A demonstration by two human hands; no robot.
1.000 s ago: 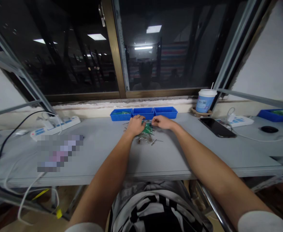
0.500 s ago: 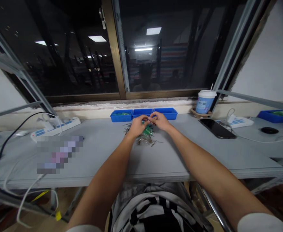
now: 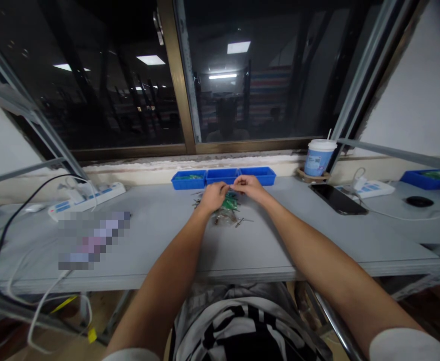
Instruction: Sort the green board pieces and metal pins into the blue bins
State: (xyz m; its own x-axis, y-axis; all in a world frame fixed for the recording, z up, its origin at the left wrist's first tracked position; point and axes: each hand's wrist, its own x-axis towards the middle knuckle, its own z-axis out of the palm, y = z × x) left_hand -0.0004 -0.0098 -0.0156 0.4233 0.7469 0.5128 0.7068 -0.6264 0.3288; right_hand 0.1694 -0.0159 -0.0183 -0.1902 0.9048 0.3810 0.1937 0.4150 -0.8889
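Three blue bins are standing side by side along the wall at the rear of the grey table (image 3: 148,240). The left bin (image 3: 178,185) is holding green pieces. The middle bin (image 3: 216,179) and the right bin (image 3: 267,180) are standing open at the top; their floors are not showing clearly enough for contents to be told.

In front of the bins, a pile of green parts (image 3: 230,202) is lying on the table, with slender metal pieces (image 3: 239,222) scattering out around its edges. A clear plastic bag (image 3: 224,217) is lying at the near side of the pile; brownish matter is showing in or beneath it.

The left hand (image 3: 214,197) and the right hand (image 3: 250,188) are hovering over the far side of the pile, just in front of the middle bin. Fingers on both hands are bending inward, with the fingertips almost touching; whether they are gripping a small part cannot be told.

At the right, a lidded blue cup (image 3: 317,159) with a straw is sitting in a brown holder (image 3: 310,176). Farther right, a blue tray (image 3: 415,179) is containing green pieces.
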